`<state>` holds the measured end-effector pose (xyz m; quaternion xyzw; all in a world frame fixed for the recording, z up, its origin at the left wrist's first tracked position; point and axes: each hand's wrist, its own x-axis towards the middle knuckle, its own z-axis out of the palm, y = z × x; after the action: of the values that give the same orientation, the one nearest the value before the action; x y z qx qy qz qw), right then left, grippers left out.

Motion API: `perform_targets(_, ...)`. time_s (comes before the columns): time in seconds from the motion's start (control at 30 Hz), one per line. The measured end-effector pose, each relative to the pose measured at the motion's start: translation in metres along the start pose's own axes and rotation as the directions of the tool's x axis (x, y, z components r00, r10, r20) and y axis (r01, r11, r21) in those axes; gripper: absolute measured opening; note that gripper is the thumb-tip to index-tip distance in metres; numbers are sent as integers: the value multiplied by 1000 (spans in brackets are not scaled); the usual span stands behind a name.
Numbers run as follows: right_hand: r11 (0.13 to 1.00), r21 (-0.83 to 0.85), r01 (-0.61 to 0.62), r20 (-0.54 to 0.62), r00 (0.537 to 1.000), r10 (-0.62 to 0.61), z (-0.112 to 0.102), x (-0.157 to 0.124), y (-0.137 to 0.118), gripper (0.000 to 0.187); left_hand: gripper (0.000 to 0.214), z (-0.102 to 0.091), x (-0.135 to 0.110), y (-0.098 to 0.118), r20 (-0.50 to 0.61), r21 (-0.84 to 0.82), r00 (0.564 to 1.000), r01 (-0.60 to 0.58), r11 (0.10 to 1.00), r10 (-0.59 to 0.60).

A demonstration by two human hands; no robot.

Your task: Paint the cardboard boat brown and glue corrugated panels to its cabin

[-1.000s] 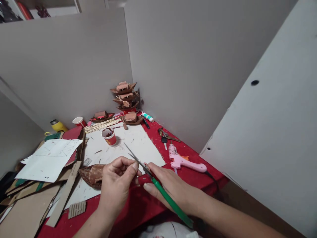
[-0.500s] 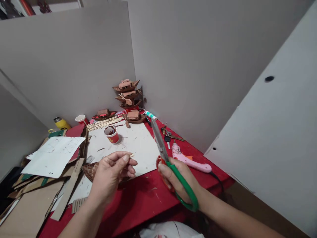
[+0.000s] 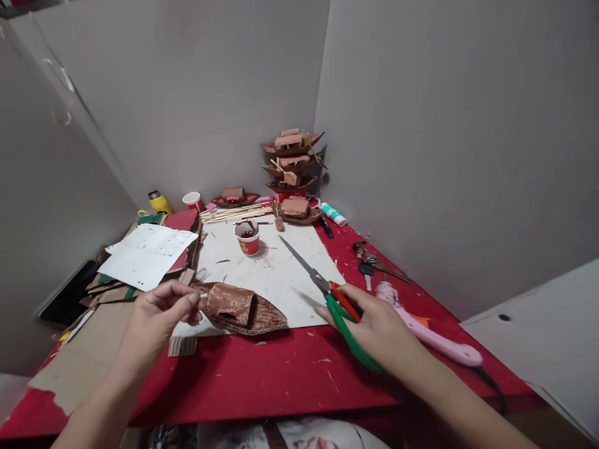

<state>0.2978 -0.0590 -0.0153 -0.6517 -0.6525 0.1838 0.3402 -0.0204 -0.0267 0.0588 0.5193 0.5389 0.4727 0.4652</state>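
My right hand (image 3: 374, 324) is closed on green-handled scissors (image 3: 322, 288). Their blades are together and point up-left over the white sheet (image 3: 276, 274). My left hand (image 3: 156, 315) is pinched, its thumb and forefinger pressed together at the left end of a brown cardboard boat model (image 3: 241, 308). A thin stick seems to be in the pinch, too small to be sure. The boat lies on the near edge of the white sheet, between my two hands.
A red cup of brown paint (image 3: 248, 238) stands on the sheet. Stacked boat models (image 3: 292, 165), a bundle of sticks (image 3: 234, 214) and a glue tube (image 3: 333, 214) sit at the back. Keys (image 3: 372, 262) and a pink glue gun (image 3: 430, 337) lie right; cardboard and paper (image 3: 147, 252) lie left.
My right hand carried the scissors away from my left hand, down to the right over the sheet. My left hand moved down-left to the boat's end. The camera turned left.
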Motion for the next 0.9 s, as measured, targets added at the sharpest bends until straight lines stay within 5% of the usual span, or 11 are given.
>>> perform_targets(0.33,878,-479,4,85,996,41,9,20,4,29,18,0,-18,-30,127,277,991,-3,961,-34)
perform_targets(0.9,863,-505,-2,74,996,46,10,35,12,31,19,5,-7,-42,306,532,923,-369,762,233)
